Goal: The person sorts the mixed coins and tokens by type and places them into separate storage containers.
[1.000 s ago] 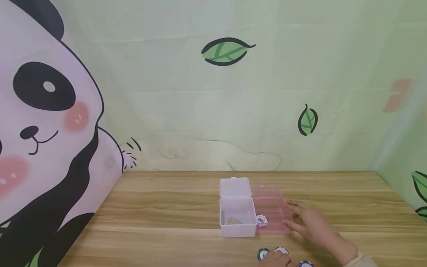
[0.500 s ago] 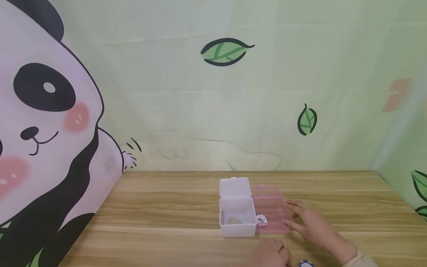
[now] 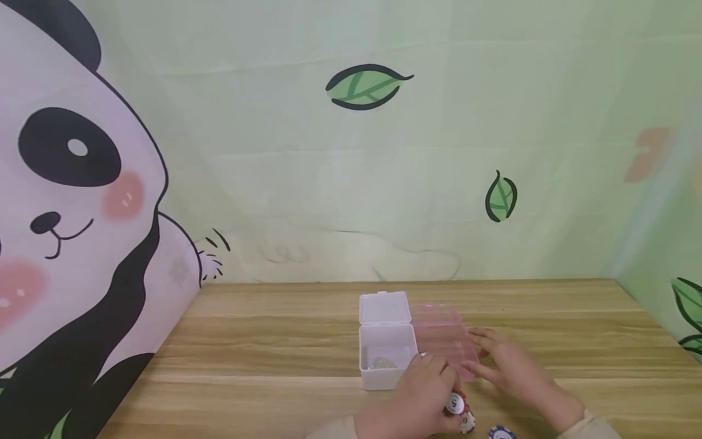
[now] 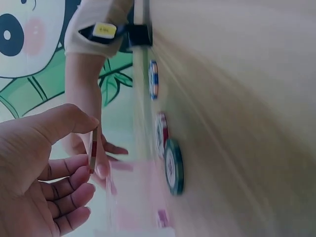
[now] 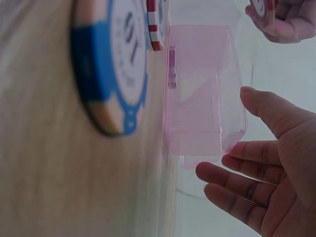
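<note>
My left hand point(image 3: 422, 396) is in front of the white box and the pink box. It pinches a red-edged poker chip point(image 3: 456, 403) between thumb and index finger; the left wrist view shows this chip point(image 4: 93, 150) edge-on. A second red-and-white chip point(image 4: 161, 136) and a green chip point(image 4: 174, 167) lie on the table below. My right hand point(image 3: 510, 363) is at the right side of the translucent pink box point(image 3: 444, 335). In the right wrist view its thumb and fingers, spread and nearly straight, touch the pink box point(image 5: 197, 98). My left hand hides part of that box.
The open white box point(image 3: 386, 353), lid tipped back, stands left of the pink one and contains something small and pale point(image 3: 384, 363). A blue-and-white chip point(image 3: 501, 433) lies near the table's front edge. Behind the wooden table point(image 3: 263, 341) hangs a panda-print cloth point(image 3: 274, 152).
From the front edge, my left hand has moved forward and up beside the boxes, carrying the red-edged chip. It covers the chip seen earlier in the pink box. My right hand stays put.
</note>
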A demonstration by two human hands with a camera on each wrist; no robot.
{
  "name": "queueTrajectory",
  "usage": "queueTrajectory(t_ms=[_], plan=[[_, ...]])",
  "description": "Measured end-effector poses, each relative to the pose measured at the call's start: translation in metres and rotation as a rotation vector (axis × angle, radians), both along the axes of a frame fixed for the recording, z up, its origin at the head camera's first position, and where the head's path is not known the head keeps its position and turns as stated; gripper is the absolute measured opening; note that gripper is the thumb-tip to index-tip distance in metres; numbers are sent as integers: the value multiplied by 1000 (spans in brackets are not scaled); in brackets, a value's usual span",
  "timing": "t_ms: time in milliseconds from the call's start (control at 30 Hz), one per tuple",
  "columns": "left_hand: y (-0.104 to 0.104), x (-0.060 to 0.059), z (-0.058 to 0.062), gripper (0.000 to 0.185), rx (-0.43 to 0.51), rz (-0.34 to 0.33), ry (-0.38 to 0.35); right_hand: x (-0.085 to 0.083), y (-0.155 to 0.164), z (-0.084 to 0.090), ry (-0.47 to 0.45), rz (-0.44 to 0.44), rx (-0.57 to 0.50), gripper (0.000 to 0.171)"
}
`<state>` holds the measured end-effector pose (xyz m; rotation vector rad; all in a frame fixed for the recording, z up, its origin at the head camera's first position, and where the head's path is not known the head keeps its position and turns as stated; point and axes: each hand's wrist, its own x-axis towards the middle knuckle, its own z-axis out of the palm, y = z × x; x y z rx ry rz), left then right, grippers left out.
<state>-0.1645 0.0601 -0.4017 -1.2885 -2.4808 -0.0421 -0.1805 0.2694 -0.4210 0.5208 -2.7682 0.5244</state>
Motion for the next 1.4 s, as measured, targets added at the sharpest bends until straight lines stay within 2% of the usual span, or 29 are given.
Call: queueTrajectory(t_ms=[233, 467, 600, 800, 1033, 1167, 1400], plan=[[-4, -11, 4, 33, 22, -7, -33, 2, 2, -1, -14, -5, -18, 55], [-3, -18, 8, 34, 17, 6, 13, 2, 3, 0, -9, -3, -14, 54], [-1, -23, 10, 35, -6, 20, 6, 1, 2, 0, -1, -4, -9, 54], [2, -31, 14, 33, -37, 53, -14, 1, 1, 0, -19, -10, -9, 56], [7, -41, 13, 37, -28, 71, 5, 1, 0, 0, -3, -1, 0, 56], [11, -47, 13, 42, -23, 102, -31, 1, -1, 0, -15, -1, -9, 57], [17, -58, 12, 44, -62, 158, -47, 0, -1, 0, -30, -5, -14, 57]])
